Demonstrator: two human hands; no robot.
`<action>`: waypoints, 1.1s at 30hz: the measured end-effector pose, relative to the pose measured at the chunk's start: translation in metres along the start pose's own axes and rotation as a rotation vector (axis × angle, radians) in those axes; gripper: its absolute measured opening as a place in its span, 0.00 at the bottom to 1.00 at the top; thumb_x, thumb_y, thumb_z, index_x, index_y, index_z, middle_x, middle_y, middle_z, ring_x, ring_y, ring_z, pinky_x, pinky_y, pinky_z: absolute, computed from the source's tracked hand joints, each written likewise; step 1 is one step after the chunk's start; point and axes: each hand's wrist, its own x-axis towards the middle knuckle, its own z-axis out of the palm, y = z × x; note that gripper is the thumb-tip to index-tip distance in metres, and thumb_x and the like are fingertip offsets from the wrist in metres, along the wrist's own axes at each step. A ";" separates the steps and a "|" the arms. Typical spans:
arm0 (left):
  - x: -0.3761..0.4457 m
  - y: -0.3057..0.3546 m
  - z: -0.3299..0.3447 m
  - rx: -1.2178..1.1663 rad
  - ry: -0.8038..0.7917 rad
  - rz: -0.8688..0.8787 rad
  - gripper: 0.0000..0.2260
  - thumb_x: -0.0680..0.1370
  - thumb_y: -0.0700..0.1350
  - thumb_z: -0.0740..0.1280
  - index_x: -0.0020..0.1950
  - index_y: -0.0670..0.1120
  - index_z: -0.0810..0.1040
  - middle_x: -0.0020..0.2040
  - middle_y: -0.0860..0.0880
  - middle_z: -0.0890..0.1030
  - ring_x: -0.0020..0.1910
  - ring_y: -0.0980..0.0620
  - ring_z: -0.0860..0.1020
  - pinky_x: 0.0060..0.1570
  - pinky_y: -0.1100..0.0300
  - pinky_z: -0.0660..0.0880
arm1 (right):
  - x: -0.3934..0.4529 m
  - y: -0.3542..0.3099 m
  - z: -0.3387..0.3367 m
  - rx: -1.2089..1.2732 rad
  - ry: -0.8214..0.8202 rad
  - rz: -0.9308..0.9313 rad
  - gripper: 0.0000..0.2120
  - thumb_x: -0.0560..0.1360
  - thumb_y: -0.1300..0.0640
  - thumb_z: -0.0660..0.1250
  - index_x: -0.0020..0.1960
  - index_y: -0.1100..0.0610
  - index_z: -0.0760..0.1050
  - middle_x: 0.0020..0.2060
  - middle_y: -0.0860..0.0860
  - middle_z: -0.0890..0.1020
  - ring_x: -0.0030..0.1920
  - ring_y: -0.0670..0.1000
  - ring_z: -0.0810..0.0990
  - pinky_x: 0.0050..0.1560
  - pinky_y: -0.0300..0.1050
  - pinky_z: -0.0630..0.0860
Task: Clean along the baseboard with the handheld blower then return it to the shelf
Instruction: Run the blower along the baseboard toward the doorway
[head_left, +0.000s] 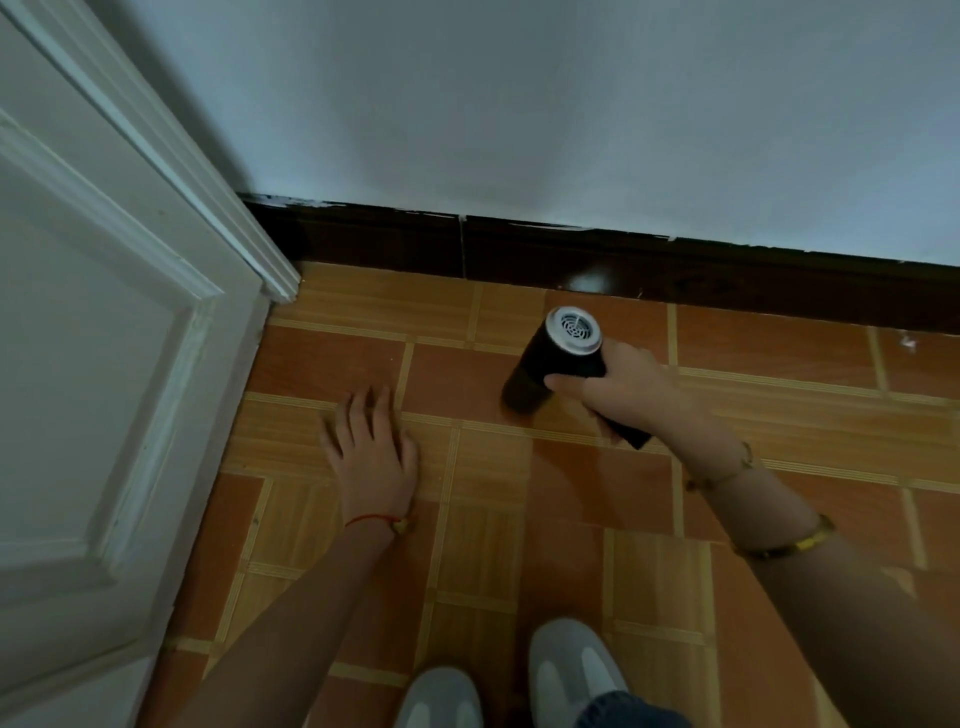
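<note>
Tiled flooring in orange and tan squares meets a dark baseboard under a pale wall. A white panelled door stands at the left, its edge close to the corner where the baseboard begins. Two grey shoes show at the bottom of the view.

Current step, as judged: cleaning along the baseboard. The shelf is not in view, so the return step is not yet in hand.

Blower position: the handheld blower is a black cylinder held just above the floor, near the baseboard but apart from it. Its silver grilled end faces up and toward the wall; the opposite end points down and left toward the tiles. Whether the unit is running cannot be told.

Right hand: closed around the blower's handle, index finger extended along the body, forearm reaching in from the lower right. Bracelets sit on the wrist and forearm.

Left hand: empty, fingers spread, palm flat on the floor as a brace. A red cord circles the wrist.

Next move, as judged: carry the lower end along the joint of floor and baseboard, keeping it low and close to the trim while the left hand supports the crouch.
</note>
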 end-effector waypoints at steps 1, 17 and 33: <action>-0.001 0.003 -0.001 -0.021 0.007 0.010 0.23 0.78 0.49 0.55 0.72 0.44 0.70 0.72 0.42 0.70 0.72 0.40 0.65 0.73 0.34 0.54 | 0.001 0.004 0.004 0.004 0.099 -0.018 0.23 0.77 0.46 0.69 0.66 0.56 0.69 0.38 0.49 0.79 0.36 0.51 0.78 0.40 0.48 0.79; 0.008 0.078 0.023 0.001 -0.134 0.149 0.24 0.78 0.50 0.56 0.74 0.46 0.67 0.71 0.42 0.69 0.72 0.40 0.64 0.73 0.31 0.50 | 0.023 0.047 -0.017 0.265 0.588 0.078 0.38 0.69 0.33 0.66 0.71 0.54 0.65 0.54 0.54 0.83 0.48 0.60 0.84 0.47 0.58 0.83; 0.007 0.079 0.021 0.014 -0.132 0.153 0.24 0.78 0.50 0.55 0.74 0.45 0.67 0.72 0.42 0.69 0.72 0.39 0.64 0.73 0.31 0.50 | 0.029 0.043 -0.017 0.290 0.589 0.087 0.42 0.64 0.30 0.63 0.71 0.53 0.67 0.51 0.54 0.84 0.45 0.61 0.85 0.46 0.58 0.83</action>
